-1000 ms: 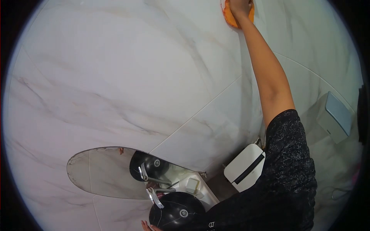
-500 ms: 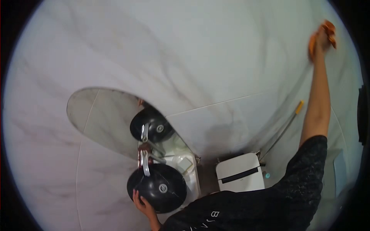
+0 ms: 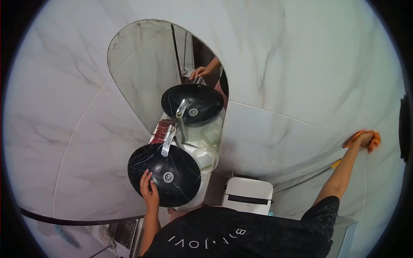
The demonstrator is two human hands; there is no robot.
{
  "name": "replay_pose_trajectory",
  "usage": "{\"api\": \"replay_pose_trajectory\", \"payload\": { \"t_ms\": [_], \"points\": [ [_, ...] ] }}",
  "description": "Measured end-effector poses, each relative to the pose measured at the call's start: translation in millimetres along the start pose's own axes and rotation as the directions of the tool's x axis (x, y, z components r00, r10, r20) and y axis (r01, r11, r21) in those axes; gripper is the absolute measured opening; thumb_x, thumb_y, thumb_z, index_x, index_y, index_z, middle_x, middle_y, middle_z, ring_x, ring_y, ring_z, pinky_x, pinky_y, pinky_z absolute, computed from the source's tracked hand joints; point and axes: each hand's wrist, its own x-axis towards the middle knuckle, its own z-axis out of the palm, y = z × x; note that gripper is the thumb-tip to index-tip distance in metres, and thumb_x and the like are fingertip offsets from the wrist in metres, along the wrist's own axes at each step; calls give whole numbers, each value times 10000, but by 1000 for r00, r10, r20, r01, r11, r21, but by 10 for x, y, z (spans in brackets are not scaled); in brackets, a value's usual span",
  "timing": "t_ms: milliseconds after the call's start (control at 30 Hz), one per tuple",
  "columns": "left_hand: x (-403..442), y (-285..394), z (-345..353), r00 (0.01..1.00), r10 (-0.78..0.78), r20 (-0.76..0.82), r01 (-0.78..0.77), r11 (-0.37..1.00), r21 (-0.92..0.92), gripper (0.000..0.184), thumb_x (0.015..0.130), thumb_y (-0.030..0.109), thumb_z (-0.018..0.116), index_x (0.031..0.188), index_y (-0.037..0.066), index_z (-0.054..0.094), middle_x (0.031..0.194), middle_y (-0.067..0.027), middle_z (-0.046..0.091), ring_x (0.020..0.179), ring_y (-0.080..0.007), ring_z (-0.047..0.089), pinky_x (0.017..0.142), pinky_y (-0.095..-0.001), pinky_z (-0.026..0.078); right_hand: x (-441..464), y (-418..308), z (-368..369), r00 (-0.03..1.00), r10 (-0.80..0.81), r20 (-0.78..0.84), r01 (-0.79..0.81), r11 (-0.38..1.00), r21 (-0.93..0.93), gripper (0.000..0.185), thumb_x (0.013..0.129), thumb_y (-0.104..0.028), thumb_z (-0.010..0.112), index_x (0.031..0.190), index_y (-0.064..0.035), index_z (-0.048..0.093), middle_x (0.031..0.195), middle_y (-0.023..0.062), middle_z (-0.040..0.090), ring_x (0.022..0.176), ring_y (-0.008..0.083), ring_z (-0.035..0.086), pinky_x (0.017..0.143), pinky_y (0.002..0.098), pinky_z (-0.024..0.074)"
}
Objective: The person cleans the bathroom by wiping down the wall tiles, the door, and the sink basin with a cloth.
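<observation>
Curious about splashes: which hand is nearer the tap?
Left. The left hand is at the sink, just short of the tap; the right hand is well to its right.

A crumpled orange cloth (image 3: 375, 141) is bunched in the right hand (image 3: 365, 138) against the veined wall (image 3: 297, 56).

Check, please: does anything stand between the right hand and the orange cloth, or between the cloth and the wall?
Nothing visible does: the right hand holds the orange cloth directly, and no object shows between it and the wall.

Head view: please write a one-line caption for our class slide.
Right grip holding an orange cloth at the marbled wall, left grip at the edge of the black basin.
</observation>
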Motion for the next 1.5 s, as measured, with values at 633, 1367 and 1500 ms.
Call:
{"api": "replay_pose_trajectory", "payload": {
  "t_ms": [633, 1367, 1500],
  "points": [
    [109, -94, -159, 994, 41, 98, -42, 999, 7, 252, 808, -11, 454, 1034, 11, 564, 1168, -132, 519, 1084, -280, 483, 918, -347, 362, -4262, -977, 85, 646, -543, 536, 346, 835, 429, 225, 871, -162, 413, 897, 40, 510, 841, 168, 545, 824, 290, 510, 766, 351, 378],
    [-377, -325, -432, 971, -238, -5, 237, 970, -60, 233, 840, 4, 457, 1040, 11, 577, 1158, -116, 534, 1090, -240, 485, 945, -322, 334, -5200, -2075, 60, -96, -857, 507, 814, 225, 535, 357, 802, -258, 511, 1101, -66, 541, 1190, 69, 501, 1198, 291, 357, 1005, 610, 69],
    [-446, -264, -341, 976, -216, 39, 219, 970, -104, 235, 838, 6, 465, 1044, 16, 579, 1156, -118, 535, 1079, -233, 490, 932, -312, 342, -5512, -1419, -133, -356, -786, 506, 739, 95, 667, 328, 800, -207, 497, 1087, -54, 542, 1180, 76, 502, 1218, 283, 341, 1009, 611, 39]
  ]
}}
